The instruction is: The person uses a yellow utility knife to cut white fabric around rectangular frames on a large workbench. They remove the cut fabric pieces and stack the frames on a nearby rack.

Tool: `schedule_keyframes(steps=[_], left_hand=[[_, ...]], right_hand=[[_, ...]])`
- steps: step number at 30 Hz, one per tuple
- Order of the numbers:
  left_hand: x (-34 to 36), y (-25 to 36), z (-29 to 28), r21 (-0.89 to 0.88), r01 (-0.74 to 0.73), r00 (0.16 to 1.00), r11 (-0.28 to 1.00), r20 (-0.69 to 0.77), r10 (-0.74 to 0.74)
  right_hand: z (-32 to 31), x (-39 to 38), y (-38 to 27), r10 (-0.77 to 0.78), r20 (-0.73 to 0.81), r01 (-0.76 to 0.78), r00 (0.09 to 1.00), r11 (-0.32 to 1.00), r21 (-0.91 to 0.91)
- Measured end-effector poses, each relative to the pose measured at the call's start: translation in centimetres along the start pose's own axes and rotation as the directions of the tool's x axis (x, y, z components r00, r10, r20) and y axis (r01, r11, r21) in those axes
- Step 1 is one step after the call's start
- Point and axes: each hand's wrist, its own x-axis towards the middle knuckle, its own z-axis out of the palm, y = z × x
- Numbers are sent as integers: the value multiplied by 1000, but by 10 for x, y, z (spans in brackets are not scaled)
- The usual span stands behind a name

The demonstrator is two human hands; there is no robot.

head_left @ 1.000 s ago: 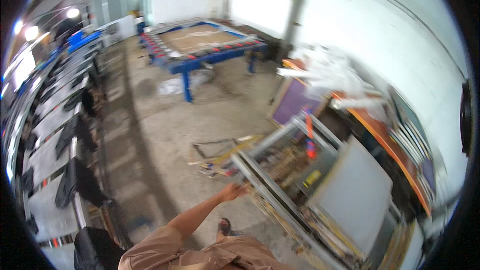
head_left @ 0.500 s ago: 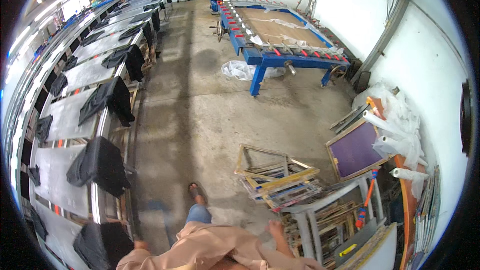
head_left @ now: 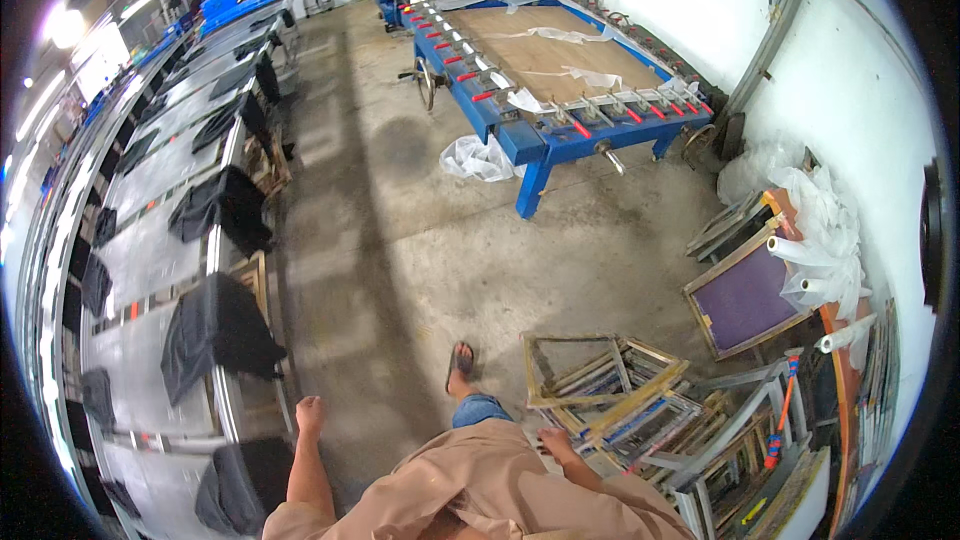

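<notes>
My left hand (head_left: 310, 417) hangs beside the long printing table on the left, apart from the black cloth draped over its edge. Its fingers are foreshortened, and I cannot make out whether they are curled or spread. Nothing shows in it. On the other side my right hand (head_left: 554, 443) hangs low, fingers loosely apart and holding nothing. Closest to it is a loose stack of wooden and metal screen frames (head_left: 600, 390) on the floor. A black garment (head_left: 218, 335) lies over one of the grey pallets (head_left: 140, 360) near my left arm.
A blue screen-stretching table (head_left: 535, 145) with red-handled clamps stands ahead on the right. Crumpled white plastic (head_left: 475, 158) lies under it. Against the right wall lean a purple screen (head_left: 742, 302), plastic rolls (head_left: 797, 252) and more frames. Concrete floor (head_left: 400, 240) runs between the tables.
I have stepped forward, and the stretching table appears closer. My left arm has swung forward into fuller view; my right hand now shows beside the stacked frames.
</notes>
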Motion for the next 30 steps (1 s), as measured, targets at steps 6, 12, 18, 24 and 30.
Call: schedule_keyframes(steps=[6, 12, 18, 24, 30], left_hand=[[163, 139, 105, 173, -97, 896, 980, 445, 10], [245, 249, 178, 494, -28, 942, 869, 304, -142], [404, 362, 201, 250, 100, 965, 963, 212, -155], [595, 491, 244, 61, 96, 952, 994, 287, -109], [726, 656, 288, 256, -236, 906, 937, 407, 117]], right_hand=[[6, 156, 28, -108, 254, -62, 961, 813, 579], [40, 262, -193, -5, -17, 9, 1000, 965, 263], [76, 307, -608, -195, -2, 158, 981, 790, 592], [116, 396, -889, -316, -118, 294, 942, 598, 746], [131, 491, -1000, -93, -178, 201, 980, 408, 890]])
